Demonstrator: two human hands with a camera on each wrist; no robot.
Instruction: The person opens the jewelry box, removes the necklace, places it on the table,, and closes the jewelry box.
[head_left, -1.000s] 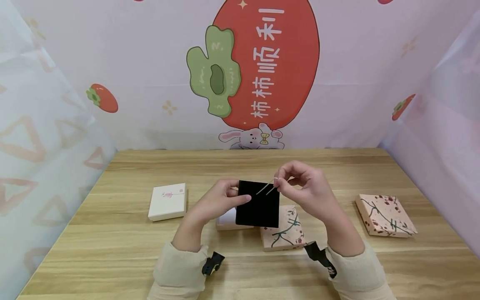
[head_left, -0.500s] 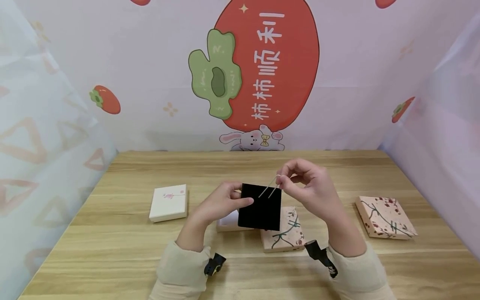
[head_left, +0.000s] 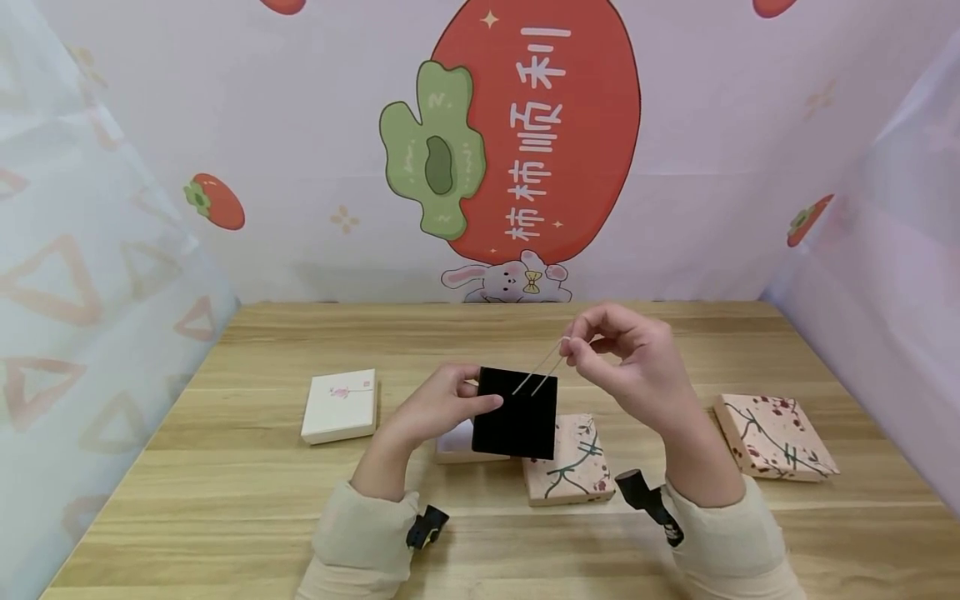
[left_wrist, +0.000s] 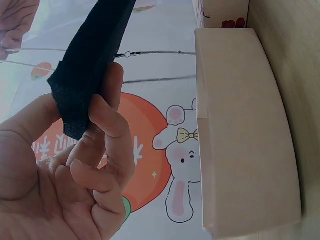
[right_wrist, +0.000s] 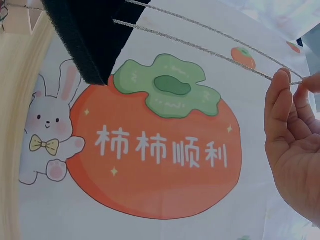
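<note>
A black square pad (head_left: 516, 425) is gripped at its left edge by my left hand (head_left: 442, 404), thumb on its face and fingers behind. Two strands of a thin silver chain (head_left: 546, 365) run from the pad up to my right hand (head_left: 637, 358), which pinches the chain between thumb and finger. In the right wrist view both strands (right_wrist: 200, 47) stretch taut between the pad (right_wrist: 90, 35) and the fingertips. Behind the pad (left_wrist: 90, 65) in the left wrist view, a clasp (left_wrist: 128, 54) and more chain hang out on its other side.
Under the pad lie an open box (head_left: 459, 446) and a pink floral box (head_left: 570, 467). A white box (head_left: 340, 407) stands at the left, another floral box (head_left: 776, 437) at the right. A printed cloth backdrop (head_left: 300, 125) rises behind the wooden table (head_left: 225, 500).
My right hand has moved up and to the right with the pinched chain, and more of the strands shows beyond the pad. My left hand and the pad have shifted only slightly.
</note>
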